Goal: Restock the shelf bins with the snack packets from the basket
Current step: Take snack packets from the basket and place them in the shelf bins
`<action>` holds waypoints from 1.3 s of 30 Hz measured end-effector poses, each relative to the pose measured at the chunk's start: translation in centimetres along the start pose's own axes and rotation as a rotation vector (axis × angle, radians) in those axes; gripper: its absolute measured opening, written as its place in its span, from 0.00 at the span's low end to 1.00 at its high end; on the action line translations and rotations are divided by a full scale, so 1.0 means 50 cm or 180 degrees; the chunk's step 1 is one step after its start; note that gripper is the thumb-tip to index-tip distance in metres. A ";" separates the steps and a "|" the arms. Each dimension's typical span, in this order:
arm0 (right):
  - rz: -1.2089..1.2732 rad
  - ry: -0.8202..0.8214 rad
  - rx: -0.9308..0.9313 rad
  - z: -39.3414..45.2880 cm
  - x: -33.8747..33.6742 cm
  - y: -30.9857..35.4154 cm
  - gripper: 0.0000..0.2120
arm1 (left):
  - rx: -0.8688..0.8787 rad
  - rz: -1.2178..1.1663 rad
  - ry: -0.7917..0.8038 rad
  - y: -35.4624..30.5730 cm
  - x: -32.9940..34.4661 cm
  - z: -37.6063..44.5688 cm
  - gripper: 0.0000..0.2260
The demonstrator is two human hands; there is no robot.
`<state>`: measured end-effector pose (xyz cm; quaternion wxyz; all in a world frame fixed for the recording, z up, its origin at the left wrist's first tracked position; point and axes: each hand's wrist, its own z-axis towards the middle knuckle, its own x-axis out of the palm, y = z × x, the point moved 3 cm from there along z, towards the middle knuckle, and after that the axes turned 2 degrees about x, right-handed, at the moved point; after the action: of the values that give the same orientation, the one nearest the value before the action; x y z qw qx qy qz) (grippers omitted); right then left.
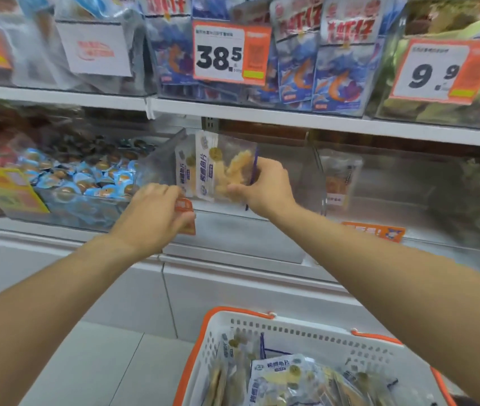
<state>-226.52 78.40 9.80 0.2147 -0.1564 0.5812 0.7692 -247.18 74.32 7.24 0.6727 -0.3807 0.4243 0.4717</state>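
Right hand [262, 187] pinches a clear plastic fish-snack packet [227, 168], partly hiding it; left hand [157, 213], at nine o'clock, curls over the clear bin's orange tag [186, 213]; grip unclear.

The white lower shelf [233, 247] carries clear bins [285, 183] side by side along its front edge. The basket [306, 332] sits on the floor [101, 361].

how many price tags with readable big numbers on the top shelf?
2. The 38.5 tag hangs at the centre, on the bin of blue packets; the 9.9 tag hangs at the right, on the bin of green packets. A third at the left edge is cut off.
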 end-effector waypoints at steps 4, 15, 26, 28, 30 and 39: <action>-0.0158 0.0252 0.0574 0.102 0.080 -0.030 0.07 | 0.0232 0.0194 -0.0315 0.014 0.011 0.003 0.18; -0.0582 0.0370 0.1070 0.239 0.214 -0.078 0.22 | -0.0059 0.0422 -0.0217 0.016 0.022 0.038 0.14; -0.1402 0.0159 0.0685 0.231 0.230 -0.088 0.21 | -0.0137 0.0192 -0.0302 0.009 0.014 0.031 0.14; -0.1407 0.0197 0.0685 0.225 0.223 -0.090 0.26 | -0.0183 0.0267 -0.0272 0.008 0.015 0.030 0.14; -0.1496 0.0299 0.0721 0.217 0.208 -0.085 0.26 | -0.0207 0.0337 -0.0218 0.006 0.016 0.030 0.14; -0.1102 -0.0169 -0.0547 0.059 0.014 0.053 0.03 | 0.0284 0.0830 -0.0915 -0.050 -0.013 -0.006 0.14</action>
<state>-228.48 80.73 12.47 0.3449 -0.2515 0.4719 0.7714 -244.95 73.16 8.01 0.6758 -0.2211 0.3901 0.5850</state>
